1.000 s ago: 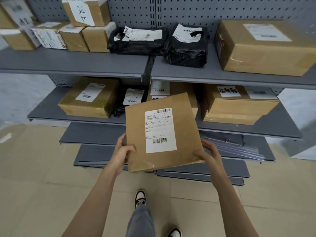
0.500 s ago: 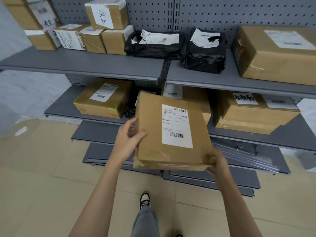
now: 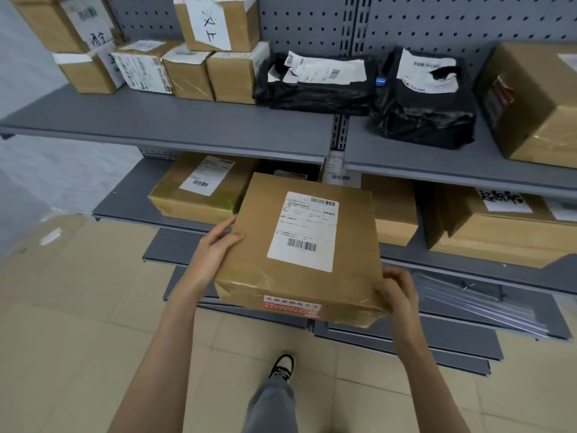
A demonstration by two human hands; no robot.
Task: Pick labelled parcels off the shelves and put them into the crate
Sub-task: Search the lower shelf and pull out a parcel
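A flat brown parcel (image 3: 299,245) is held in the air in front of the grey shelving (image 3: 175,126), level with its 2nd board. The white shipping label (image 3: 303,231) on its top face carries 2 barcodes, 1 at the upper edge and 1 near the lower edge; the small print between them is too fine to read. A red-and-white sticker strip (image 3: 292,306) runs along the side facing the camera, its characters blurred.

The left hand (image 3: 215,248) grips the parcel's left edge, thumb on top and fingers underneath. The right hand (image 3: 398,292) clasps the near right corner, fingers curled over the edge.

Behind the parcel on the 2nd board lies a taped box (image 3: 199,189) with its own barcode label. Above the parcel, on the upper board, a small box (image 3: 218,23) bears a paper with 2 handwritten characters (upside down from here), beside 2 black poly bags (image 3: 315,85) with torn labels.

Compared with 1 second ago, the parcel has tipped from nearly upright to almost flat, label now facing up, and the right hand has shifted from the right edge to the near corner.
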